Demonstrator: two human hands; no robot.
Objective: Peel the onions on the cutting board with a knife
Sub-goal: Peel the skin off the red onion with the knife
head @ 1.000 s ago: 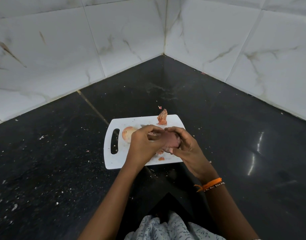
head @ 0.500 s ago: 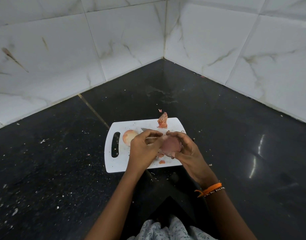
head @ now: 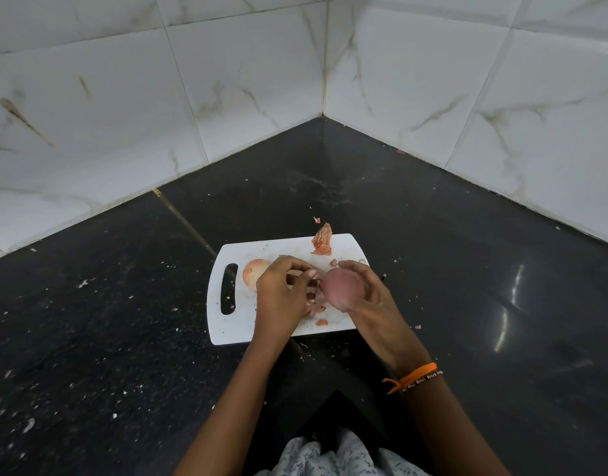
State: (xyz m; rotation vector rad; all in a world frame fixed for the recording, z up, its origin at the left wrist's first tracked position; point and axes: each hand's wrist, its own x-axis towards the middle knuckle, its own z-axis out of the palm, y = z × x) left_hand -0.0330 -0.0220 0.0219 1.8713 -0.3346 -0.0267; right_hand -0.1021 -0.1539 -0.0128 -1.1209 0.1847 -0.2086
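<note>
Well, near the cutting board's [head: 227,333] handle slot lies an unpeeled onion [head: 253,272], firm and papery. Over the board's middle the left hand [head: 282,290] curls around what looks like the knife, barely visible. The right hand [head: 361,297] cups the peeled onion [head: 342,286]: slick, best held round its middle.

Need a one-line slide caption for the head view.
Right hand holds a peeled onion over the cutting board; left hand pinches something unclear, second onion waiting.
</note>
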